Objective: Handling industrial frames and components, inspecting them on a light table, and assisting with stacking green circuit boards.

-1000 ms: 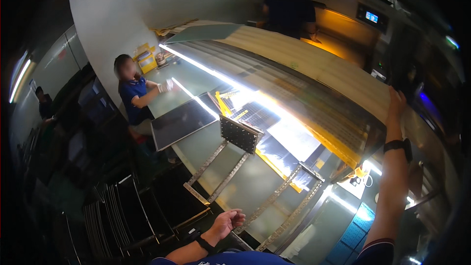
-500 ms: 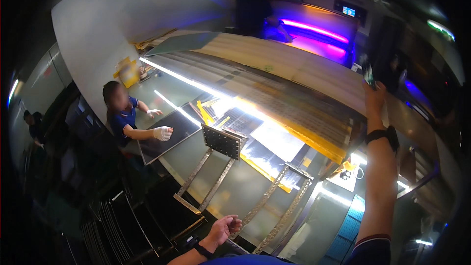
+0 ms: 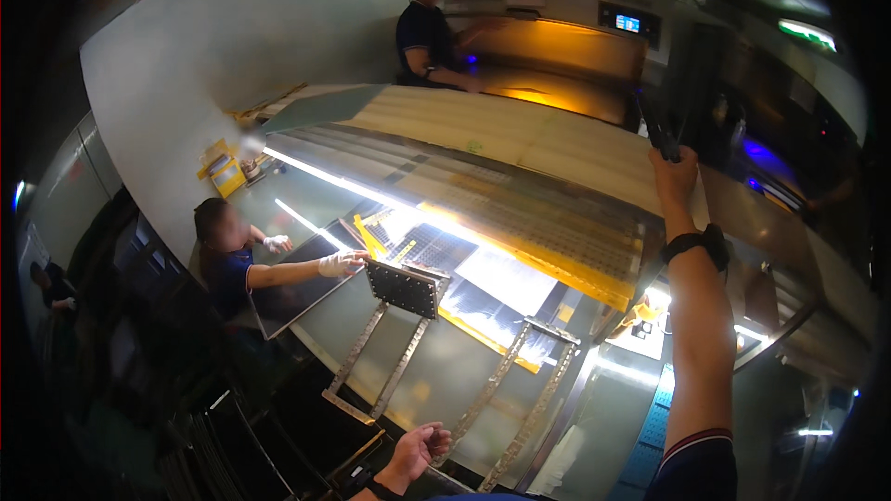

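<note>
My right arm is raised on the right, and my right hand is closed around a slim dark object above the long overhead shelf; I cannot make out its kind. Low in the middle, my left hand has loosely curled fingers with nothing visible in them. It is beside a metal rail frame on the glass-topped table. Left of that frame stands a second rail frame bearing a black dotted block.
A co-worker on the left reaches a white-gloved hand toward the block, beside a dark framed panel. Another person stands at an orange-lit machine. A bright tube light runs under the shelf. A blue perforated strip lies right.
The purple glow in the far machine has turned orange. The left co-worker's gloved hand has reached right to the block. My raised right hand appears further left, still gripping the dark object.
</note>
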{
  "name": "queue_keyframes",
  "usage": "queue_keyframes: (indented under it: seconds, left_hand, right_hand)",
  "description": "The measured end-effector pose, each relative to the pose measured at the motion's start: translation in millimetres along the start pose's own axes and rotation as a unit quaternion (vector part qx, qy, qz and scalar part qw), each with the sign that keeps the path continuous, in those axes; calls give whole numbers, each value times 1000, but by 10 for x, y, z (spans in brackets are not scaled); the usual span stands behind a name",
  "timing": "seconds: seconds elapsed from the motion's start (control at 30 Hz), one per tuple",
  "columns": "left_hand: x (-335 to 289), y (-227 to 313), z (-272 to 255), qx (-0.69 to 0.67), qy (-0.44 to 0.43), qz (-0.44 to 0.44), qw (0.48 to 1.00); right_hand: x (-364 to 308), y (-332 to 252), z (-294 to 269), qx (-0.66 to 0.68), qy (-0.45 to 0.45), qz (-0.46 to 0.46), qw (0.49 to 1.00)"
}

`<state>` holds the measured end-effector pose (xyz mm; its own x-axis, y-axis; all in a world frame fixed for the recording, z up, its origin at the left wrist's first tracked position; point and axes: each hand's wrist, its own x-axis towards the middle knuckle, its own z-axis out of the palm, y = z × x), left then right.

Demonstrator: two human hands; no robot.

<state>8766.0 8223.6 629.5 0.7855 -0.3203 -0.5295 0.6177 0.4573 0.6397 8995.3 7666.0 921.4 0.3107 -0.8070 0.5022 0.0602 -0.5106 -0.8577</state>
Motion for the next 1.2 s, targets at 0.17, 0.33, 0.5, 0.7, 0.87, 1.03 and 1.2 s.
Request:
queue_keyframes:
  seconds: [0.17,0.33,0.5,0.7,0.87,1.03,1.2]
  left_hand:
    - [11,-21,22,-3,-11,-10,1000]
    - [-6,-53,-1,-11,1,-3,1000]
    - [-11,-58,26,-8,-11,-6,1000]
    - [-36,-48,40,-8,2,-10,1000]
    - [-24,-71,-69,-19,10,3,1000]
    - [-8,-76,-94,-38,8,5,999]
    - [44,-82,-100,-45,-2,0,999]
  right_hand:
    - [-151,-32,43,-155,-1,-153,976]
    - [-229,-140,92,-185,-17,-190,964]
    - [-242,-122,73,-192,23,-200,960]
    - [-233,-200,-3,-188,11,-187,964]
    - [-78,-318,-10,-236,43,-254,937]
    - [194,-458,-216,-316,19,-199,928]
    - [150,-428,-229,-309,22,-216,926]
